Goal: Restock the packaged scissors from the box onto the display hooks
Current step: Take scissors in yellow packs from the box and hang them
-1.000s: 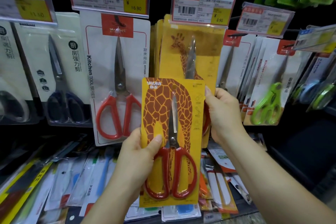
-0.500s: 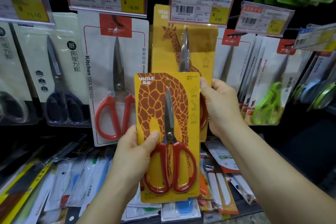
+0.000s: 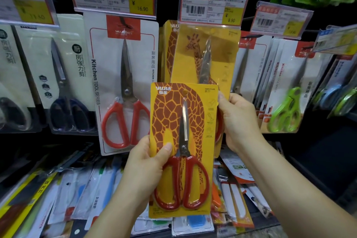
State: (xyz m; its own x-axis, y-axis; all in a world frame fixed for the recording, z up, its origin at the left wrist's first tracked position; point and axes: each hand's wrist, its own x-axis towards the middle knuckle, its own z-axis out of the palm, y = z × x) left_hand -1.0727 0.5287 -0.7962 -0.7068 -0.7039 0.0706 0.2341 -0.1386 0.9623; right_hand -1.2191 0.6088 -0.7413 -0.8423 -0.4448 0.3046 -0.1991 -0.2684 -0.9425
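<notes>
I have the giraffe-print scissors pack (image 3: 183,149) in front of the display, low and near, its top edge overlapping the bottom of the matching packs (image 3: 204,54) already hanging under the 8.90 price tag (image 3: 211,6). My left hand (image 3: 148,170) pinches the pack's left edge, thumb pressed on the front of the card and fingers behind it. My right hand (image 3: 239,121) is at the pack's upper right edge, fingers curled round something behind it (I cannot tell whether they close on my pack, on the hanging ones, or both).

The hook itself is hidden behind the price tag, and that is the main risk as I see it: I would be threading the small hang hole near the pack's top onto a tip I cannot see. A miss could push the card against the hung packs and set them swinging, or slip one off its hook onto the loose packages on the shelf below (image 3: 81,195).

The left grip is only on one edge, low down, so the pack could pivot or slide out as I lift it. The white kitchen scissors pack (image 3: 123,83) hangs just to the left, close enough to snag. The supply box is not in view.
</notes>
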